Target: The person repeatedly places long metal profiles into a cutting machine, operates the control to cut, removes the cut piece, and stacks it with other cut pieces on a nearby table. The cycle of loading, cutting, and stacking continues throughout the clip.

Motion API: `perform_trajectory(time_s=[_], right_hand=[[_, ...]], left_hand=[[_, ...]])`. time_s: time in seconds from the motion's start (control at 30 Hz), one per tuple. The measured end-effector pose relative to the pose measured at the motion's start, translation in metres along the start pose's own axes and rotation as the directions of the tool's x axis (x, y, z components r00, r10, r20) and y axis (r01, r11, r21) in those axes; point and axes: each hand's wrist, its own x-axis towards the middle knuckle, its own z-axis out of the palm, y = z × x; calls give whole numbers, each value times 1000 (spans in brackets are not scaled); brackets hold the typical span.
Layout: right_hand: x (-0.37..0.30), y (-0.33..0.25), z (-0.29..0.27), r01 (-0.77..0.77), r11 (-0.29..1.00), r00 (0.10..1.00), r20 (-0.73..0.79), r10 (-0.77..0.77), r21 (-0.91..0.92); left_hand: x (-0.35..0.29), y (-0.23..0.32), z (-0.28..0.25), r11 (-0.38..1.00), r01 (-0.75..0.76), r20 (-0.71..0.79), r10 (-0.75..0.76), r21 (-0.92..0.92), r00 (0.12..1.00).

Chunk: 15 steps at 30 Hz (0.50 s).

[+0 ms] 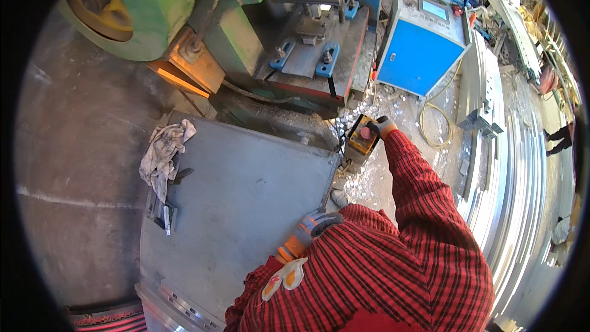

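My right hand [383, 127], in a dark grey and orange glove, reaches out beyond the table's right edge. Its fingers bend over the upper end of a yellow-and-black control box [356, 143], close beside the round red button [366, 133]. My left hand [314, 227], in a grey glove with an orange cuff, rests at the right edge of the grey metal table [239, 190], close to my body; its fingers are partly hidden. Ahead stands a green press [236, 40], with blue clamps [327, 59] bolted on its bed.
A crumpled rag [165, 150] and a small metal tool [166, 218] lie at the table's left side. A blue control cabinet [418, 55] stands far right. Long metal profiles [504, 190] are stacked at right. A yellow hose [430, 124] and scattered metal chips [369, 178] cover the floor.
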Motion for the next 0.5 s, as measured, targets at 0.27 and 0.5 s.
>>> perform_trajectory(time_s=[0.27,0.5], right_hand=[[-76,-90,2,463,881,742,-502,-444,-94],[-160,-128,79,580,779,809,-275,-519,239]], left_hand=[[-18,-45,20,992,-101,27,99,75,995],[-11,-27,12,989,-60,67,51,138,996]])
